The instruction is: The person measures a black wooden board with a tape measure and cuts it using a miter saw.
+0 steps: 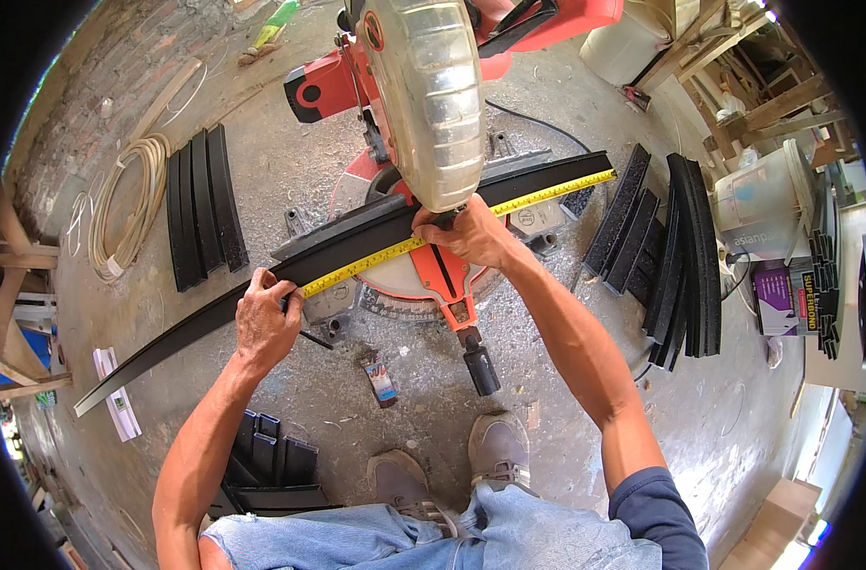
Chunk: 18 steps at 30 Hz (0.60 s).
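Note:
A long black profile strip [186,332] lies across the bed of a red miter saw [442,275], its left end reaching well past the saw. A yellow tape measure blade [357,264] runs along the strip's near side up to its right end. My left hand [266,321] is closed over the tape's left part, against the strip; the tape's case is hidden. My right hand [469,236] presses on the strip and tape beside the clear blade guard [442,104], fingers pinched. Whatever those fingers hold is too small to make out.
Cut black strips lie left [205,204], right [685,256] and by my feet [271,465]. A cable coil [129,209] is at the left. A white bucket [761,204] and a purple box [780,299] stand right. A small packet [380,380] lies before the saw.

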Each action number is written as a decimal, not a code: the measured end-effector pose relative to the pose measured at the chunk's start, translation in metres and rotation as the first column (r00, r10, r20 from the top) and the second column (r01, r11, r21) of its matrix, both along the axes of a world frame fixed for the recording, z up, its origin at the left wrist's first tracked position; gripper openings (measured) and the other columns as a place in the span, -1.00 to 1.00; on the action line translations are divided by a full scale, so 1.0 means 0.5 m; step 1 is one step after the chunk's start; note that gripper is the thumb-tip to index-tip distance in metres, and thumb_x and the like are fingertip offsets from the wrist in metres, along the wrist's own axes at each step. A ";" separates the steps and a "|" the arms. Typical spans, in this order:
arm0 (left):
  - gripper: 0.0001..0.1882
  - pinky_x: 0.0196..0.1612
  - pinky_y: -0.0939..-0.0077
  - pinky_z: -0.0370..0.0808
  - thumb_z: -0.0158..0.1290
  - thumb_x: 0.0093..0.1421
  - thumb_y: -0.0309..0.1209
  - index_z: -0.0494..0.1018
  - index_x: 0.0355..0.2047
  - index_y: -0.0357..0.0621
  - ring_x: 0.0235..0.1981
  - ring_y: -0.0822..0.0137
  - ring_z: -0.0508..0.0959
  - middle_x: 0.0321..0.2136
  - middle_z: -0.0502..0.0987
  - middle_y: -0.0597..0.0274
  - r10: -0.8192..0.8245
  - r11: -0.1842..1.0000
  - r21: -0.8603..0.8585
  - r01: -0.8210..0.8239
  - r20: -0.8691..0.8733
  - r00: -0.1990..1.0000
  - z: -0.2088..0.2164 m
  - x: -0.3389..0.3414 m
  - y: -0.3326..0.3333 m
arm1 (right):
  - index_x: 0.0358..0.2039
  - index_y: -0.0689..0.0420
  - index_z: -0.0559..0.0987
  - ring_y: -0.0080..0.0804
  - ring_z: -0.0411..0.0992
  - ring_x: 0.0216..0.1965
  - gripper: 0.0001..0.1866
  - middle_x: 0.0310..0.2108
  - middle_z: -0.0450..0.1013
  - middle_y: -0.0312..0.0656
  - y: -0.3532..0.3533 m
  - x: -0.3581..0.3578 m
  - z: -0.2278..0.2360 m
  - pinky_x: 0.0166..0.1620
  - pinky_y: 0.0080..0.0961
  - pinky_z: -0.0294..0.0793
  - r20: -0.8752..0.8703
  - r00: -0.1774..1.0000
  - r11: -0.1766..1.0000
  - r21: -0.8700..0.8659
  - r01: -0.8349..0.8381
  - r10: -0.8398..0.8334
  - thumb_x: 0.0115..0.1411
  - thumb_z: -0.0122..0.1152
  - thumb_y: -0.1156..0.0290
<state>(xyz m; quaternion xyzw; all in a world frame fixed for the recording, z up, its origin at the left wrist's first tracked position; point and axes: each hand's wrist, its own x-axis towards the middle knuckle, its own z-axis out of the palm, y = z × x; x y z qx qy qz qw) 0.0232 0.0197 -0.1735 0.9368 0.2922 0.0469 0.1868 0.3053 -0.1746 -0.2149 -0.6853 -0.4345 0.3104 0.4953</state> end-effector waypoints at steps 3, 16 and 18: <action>-0.78 -0.22 0.18 0.58 0.19 0.19 -0.38 0.68 -0.25 -0.26 -0.35 0.03 0.62 -0.30 0.50 -0.03 0.010 1.000 -0.004 -0.010 -0.006 1.000 0.000 0.000 0.001 | -0.30 0.24 0.71 -0.61 0.44 -0.35 -0.85 -0.41 0.63 -0.22 0.001 -0.001 0.000 -0.21 -0.50 0.49 -0.009 1.000 1.000 0.008 0.000 0.000 0.14 0.35 0.47; -0.77 -0.22 0.25 0.55 0.19 0.18 -0.39 0.67 -0.25 -0.31 -0.35 0.07 0.62 -0.33 0.50 -0.03 0.014 1.000 -0.006 -0.014 -0.005 1.000 0.004 0.002 -0.003 | -0.29 0.25 0.70 -0.58 0.45 -0.36 -0.85 -0.42 0.62 -0.20 -0.001 0.001 -0.003 -0.19 -0.47 0.51 -0.037 0.999 1.000 0.007 0.000 0.000 0.14 0.34 0.47; -0.77 -0.22 0.25 0.56 0.19 0.18 -0.39 0.67 -0.25 -0.31 -0.34 0.07 0.62 -0.32 0.50 -0.03 0.012 1.000 -0.001 -0.012 0.000 1.000 0.004 0.001 -0.002 | -0.29 0.25 0.70 -0.57 0.45 -0.36 -0.85 -0.42 0.62 -0.19 0.001 0.001 -0.007 -0.19 -0.47 0.51 -0.045 0.999 1.000 0.012 -0.005 0.005 0.14 0.33 0.47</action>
